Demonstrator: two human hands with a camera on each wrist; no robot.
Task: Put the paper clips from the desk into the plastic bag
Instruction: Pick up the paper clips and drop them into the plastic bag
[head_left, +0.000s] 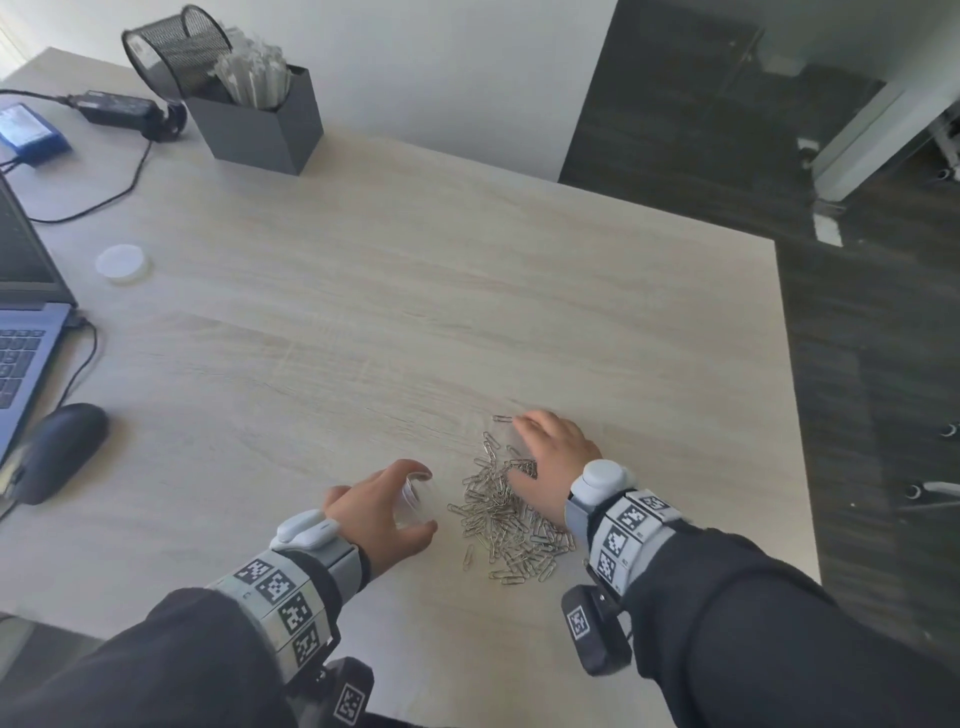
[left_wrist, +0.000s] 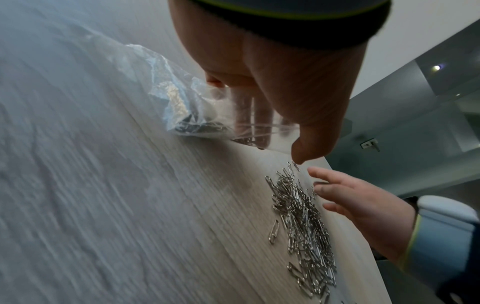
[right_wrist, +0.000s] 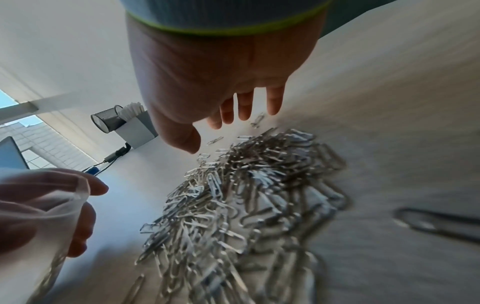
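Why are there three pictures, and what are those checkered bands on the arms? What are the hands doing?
A person wears three cameras: one on the head looking down, one on each wrist looking along the fingers. The checkered bands are part of the gear strapped on the wrists. On the desk lies a heap of paper clips. The left hand holds a clear plastic bag with some clips already inside. The right hand is spread open beside the heap, fingers straight, holding nothing. Farther back sit a laptop and a mouse.

Pale wood desk (head_left: 467, 270) under paper clips (head_left: 511, 525), laptop (head_left: 23, 332), mouse (head_left: 60, 449)
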